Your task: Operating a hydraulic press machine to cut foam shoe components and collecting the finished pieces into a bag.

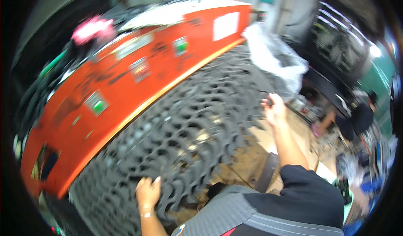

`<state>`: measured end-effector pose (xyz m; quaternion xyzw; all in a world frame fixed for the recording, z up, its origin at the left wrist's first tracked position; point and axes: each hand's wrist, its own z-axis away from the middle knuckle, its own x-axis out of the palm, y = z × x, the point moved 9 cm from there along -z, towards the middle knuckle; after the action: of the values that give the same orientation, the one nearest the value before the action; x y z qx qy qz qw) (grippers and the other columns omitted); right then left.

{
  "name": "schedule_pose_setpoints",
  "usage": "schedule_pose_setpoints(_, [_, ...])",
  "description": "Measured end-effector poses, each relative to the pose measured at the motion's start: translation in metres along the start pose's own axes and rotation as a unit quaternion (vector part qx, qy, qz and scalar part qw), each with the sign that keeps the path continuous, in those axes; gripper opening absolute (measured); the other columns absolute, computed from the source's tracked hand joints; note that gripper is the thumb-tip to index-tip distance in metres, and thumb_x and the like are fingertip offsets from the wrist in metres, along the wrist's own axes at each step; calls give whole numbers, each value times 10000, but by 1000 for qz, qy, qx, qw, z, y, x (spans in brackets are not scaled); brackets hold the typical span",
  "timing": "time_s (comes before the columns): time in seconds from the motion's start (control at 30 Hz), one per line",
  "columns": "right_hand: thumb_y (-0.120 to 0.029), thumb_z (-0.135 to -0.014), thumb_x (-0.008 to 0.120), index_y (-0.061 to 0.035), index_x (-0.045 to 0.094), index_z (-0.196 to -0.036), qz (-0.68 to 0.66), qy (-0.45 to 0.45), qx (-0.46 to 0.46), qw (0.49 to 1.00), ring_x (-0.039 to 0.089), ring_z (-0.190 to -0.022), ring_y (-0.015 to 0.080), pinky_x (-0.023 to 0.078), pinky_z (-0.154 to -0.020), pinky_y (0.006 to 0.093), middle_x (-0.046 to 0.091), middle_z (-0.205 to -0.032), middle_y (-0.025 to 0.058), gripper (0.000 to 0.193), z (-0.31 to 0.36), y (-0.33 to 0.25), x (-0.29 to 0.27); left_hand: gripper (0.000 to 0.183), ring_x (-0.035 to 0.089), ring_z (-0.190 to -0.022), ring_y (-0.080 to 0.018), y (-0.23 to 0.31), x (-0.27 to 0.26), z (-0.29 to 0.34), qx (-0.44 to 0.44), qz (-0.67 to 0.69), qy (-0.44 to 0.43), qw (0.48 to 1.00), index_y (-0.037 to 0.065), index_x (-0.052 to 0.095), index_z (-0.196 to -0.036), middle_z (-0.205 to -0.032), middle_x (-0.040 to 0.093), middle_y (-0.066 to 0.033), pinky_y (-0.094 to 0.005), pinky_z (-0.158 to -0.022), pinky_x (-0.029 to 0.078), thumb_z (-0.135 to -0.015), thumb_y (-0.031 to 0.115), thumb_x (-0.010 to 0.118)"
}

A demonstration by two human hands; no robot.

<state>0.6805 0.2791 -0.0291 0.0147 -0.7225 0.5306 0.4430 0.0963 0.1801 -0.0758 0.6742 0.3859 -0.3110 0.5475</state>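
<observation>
Orange panel (pixel 119 99): set at l. side and top, aslant, w/ dark stains; on it are seen a green button (pixel 98 106), then a red button (pixel 141 70), then one more green button.
Pink fluffy thing (pixel 93 29): laid up behind panel edge; details are blurred.
L. hand (pixel 147 192): held over near part of grey sheet; thumb is raised apart from bent fingers; if sth. is pinched by this grip cannot be told. Light band (pixel 145 214) is worn on wrist.
Grey sheet (pixel 163 131): spread in middle, along panel, btw. both hands; cut through w/ many curved holes in rows; jagged at r. edge.
R. hand (pixel 275 110): held by far r. end of sheet; fingers are curled, thumb near them; it cannot be told if sheet is gripped.
Clear bag (pixel 279 55): placed beyond r. hand, crumpled, near far end of panel.
Tan floor (pixel 300 129): seen to r. of sheet, beside forearm.
Co-worker (pixel 357 118): seen at far r., in dark clothes, well apart from sheet.
</observation>
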Motion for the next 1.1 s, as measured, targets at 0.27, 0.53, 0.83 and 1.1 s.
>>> schedule_pose_setpoints(0.27, [-201,-879,645,-44,514,-1174,95,151,-214,960,489,-488,111,419,-432,264,574,-791,23,359,-98,-110,-33,358,518,-797,-397,-16,28,-1,-53,-69,56,995,-24,551,-674,-759,524,-194,-474,-711,419,-801,299,640])
schedule_pose_setpoints(0.53, [-233,-839,650,4,452,-1276,358,26,-208,910,567,-780,142,473,-604,299,584,-972,76,535,-263,-88,63,355,545,-748,-366,-16,26,-1,-100,-82,116,985,30,589,-634,-714,549,-143,-457,-689,439,-704,356,709])
schedule_pose_setpoints(0.83, [-179,-827,671,-34,668,-1035,385,-621,-100,676,618,-934,147,485,-858,292,670,-998,74,253,44,240,375,410,538,-711,-311,-12,27,-3,-192,-80,91,974,44,561,-568,-675,527,-106,-411,-658,436,-664,410,720])
schedule_pose_setpoints(1.1, [-229,-813,625,-65,613,-1098,277,-832,-234,419,557,-1037,308,446,-907,412,613,-1031,131,329,274,413,454,487,545,-546,-190,-42,11,-15,-312,125,-205,919,5,633,-664,-604,581,-112,-311,-556,454,-782,472,710])
